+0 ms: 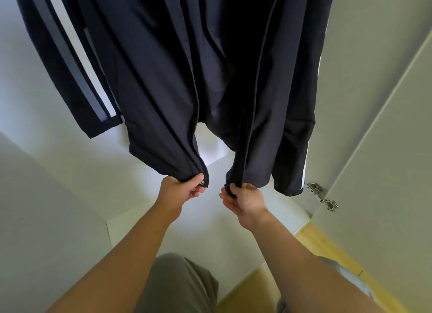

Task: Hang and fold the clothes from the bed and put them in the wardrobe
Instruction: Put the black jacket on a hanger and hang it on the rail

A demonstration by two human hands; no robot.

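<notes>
Jacket (163,78): dark, hanging inside the wardrobe (58,195) from above. Hanger and rail are out of view. Its striped sleeve (70,67) hangs toward the wardrobe's left side. The front is open, with the zip undone down to the hem.

Left hand (180,192): fingers and thumb clamped on the hem corner of the front panel on that side, beside a small metal fitting.

Right hand (245,201): pinching the bottom of the other zip edge. The two hands are near each other but apart, above the wardrobe floor.

Door (374,125): stands open at the right, hinge (322,197) exposed.

Judgement: hanging of this garment appears done. The zip ends look lined up for joining, but are not yet joined. The bed and any remaining clothes are not in view, so what is left cannot be assessed.
</notes>
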